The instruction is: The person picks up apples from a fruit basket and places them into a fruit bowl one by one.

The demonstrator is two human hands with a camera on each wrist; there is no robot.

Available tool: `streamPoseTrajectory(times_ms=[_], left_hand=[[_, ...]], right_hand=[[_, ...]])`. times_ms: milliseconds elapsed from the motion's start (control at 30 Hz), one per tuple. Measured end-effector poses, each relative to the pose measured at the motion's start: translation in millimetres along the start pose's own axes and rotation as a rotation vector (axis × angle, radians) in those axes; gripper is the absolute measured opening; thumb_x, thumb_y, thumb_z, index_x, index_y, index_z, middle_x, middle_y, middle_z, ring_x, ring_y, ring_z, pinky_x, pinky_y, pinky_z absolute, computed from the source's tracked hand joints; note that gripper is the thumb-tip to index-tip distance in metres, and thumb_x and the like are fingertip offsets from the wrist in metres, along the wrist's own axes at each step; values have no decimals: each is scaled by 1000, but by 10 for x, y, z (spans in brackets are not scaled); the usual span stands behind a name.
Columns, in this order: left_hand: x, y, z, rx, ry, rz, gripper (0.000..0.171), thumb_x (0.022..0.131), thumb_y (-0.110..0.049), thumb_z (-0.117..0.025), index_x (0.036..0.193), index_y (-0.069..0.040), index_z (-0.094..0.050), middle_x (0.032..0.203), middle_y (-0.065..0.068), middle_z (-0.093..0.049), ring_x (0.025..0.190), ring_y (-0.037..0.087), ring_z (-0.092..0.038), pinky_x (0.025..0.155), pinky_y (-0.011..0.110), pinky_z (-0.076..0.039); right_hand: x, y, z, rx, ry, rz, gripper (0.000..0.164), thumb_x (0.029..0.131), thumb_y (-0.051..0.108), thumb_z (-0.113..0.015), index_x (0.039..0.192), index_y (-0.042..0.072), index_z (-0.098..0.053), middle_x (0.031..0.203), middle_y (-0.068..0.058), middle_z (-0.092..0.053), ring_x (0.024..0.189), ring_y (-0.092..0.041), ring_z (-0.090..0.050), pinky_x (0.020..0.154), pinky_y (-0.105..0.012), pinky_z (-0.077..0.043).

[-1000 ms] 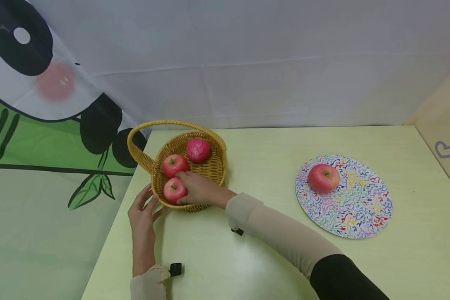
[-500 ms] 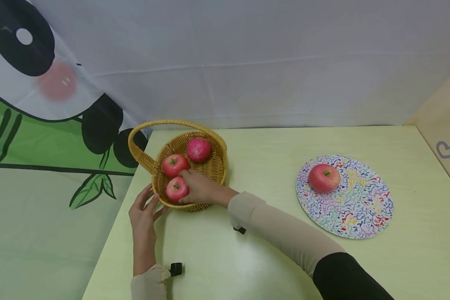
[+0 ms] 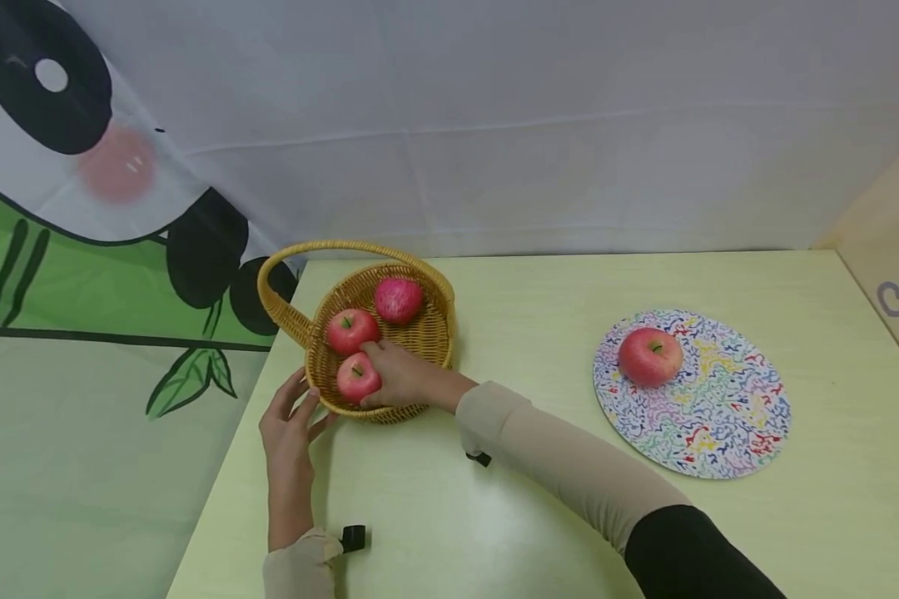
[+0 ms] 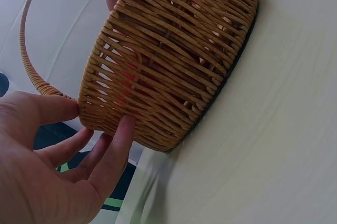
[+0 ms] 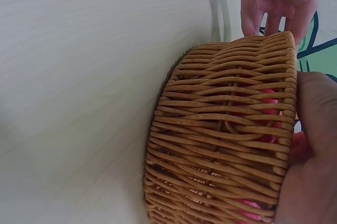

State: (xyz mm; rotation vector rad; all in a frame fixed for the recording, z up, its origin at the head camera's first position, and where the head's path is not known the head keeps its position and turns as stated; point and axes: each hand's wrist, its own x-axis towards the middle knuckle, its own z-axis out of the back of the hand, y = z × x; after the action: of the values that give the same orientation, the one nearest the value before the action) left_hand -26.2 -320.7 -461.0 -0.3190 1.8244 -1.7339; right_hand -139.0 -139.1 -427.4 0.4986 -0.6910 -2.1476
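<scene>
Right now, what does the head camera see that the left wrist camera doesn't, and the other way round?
Only the head view shows the patterned disc with an apple on it. Only the left wrist view shows red peeking through the basket's woven side. Both show the basket, handle, table, left hand and right hand.

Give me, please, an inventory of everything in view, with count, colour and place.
Basket: one, golden brown, left on table
Basket apples: two, pinkish red, left side of basket
Textured round item: one, magenta, far right in basket
Lone apple: one, pinkish red, on the disc
Disc: one, white with coloured squiggles, right on table
Table: one, pale yellow-green, under basket and disc
Backdrop: one, pale grey and green, behind and left
Side panel: one, beige, far right
Small pieces: two, black, by the wrists
Sleeves: two, beige, one partly black, on arms
Left grip: one, bare hand, touching basket's outer wall
Right grip: one, bare hand, holding nearer apple
</scene>
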Motion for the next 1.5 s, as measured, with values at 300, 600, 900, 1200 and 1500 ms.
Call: streamPoseTrajectory(times_ms=[300,600,900,1200,1500], left_hand=[[-16,-10,4,12,-2,8,51,103,-27,-67,153,-24,-54,142,-4,-54,116,12,-64,80,25,-66],[-32,-19,2,10,1,-9,50,103,-26,-67,152,-22,-55,142,-2,-55,113,11,-65,79,25,-66],[-43,-17,1,-2,-4,-23,48,103,-23,-67,150,-21,-57,137,-3,-56,113,12,-67,79,26,-66],[-41,-8,14,-10,-1,-34,49,103,-22,-67,150,-20,-56,138,-1,-56,110,11,-68,79,27,-66],[-25,-1,11,-7,1,-21,51,103,-24,-68,152,-21,-55,138,-3,-56,114,11,-66,81,27,-66]], right_hand=[[22,-22,-24,17,-21,9,78,90,36,-83,149,4,-43,138,-8,-61,128,-19,-59,109,-29,-54],[-40,-22,1,41,-103,77,75,89,34,-82,149,7,-46,139,-6,-60,128,-18,-58,109,-31,-53],[-198,-11,72,79,-202,117,80,87,36,-83,152,9,-46,143,-5,-58,130,-19,-56,110,-30,-53],[-476,18,204,141,-256,185,83,85,35,-86,153,8,-45,144,-5,-57,133,-19,-54,114,-33,-51],[-988,32,486,206,-292,195,82,85,31,-87,153,11,-45,146,-2,-56,136,-18,-53,115,-37,-51]])
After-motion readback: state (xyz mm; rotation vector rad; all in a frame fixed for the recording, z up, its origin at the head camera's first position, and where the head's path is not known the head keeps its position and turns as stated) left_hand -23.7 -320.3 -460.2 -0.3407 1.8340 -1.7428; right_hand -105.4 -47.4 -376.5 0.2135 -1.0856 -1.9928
